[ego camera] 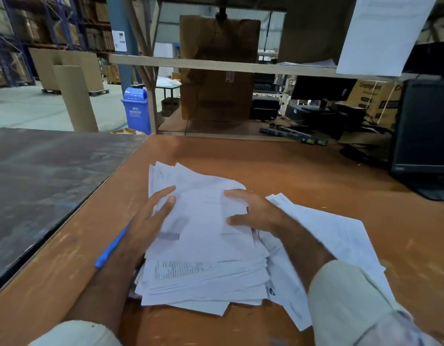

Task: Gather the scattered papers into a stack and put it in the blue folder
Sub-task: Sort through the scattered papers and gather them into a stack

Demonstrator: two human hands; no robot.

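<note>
Pressing down on a loose pile of papers (pixel 203 245) at the middle of an orange-brown table (pixel 303 171), both hands lie flat with fingers spread. Left hand (pixel 148 221) rests on the pile's left edge, fingertips reaching onto the top sheet, pinching nothing. Right hand (pixel 251 213) sits on the pile's right side, fingers and thumb splayed over the top sheet, also gripping nothing. Sheets in the pile are uneven, corners fanning out at the far and near ends; printed text shows on a lower sheet near the front edge. More loose sheets (pixel 341 236) lie just right of the pile, partly under the right forearm, overlapping it. A thin blue edge (pixel 111 248) shows at the left of the pile, running diagonally beneath the left wrist; whether it is the folder or a pen, cannot tell. Both sleeves are pale and rolled at the forearm. A darker grey tabletop (pixel 41 176) adjoins on the left. A black monitor (pixel 426 131) stands at far right. A blue bin (pixel 137 108) stands on the floor beyond the table. Cardboard boxes (pixel 218 68) fill the shelving behind.
</note>
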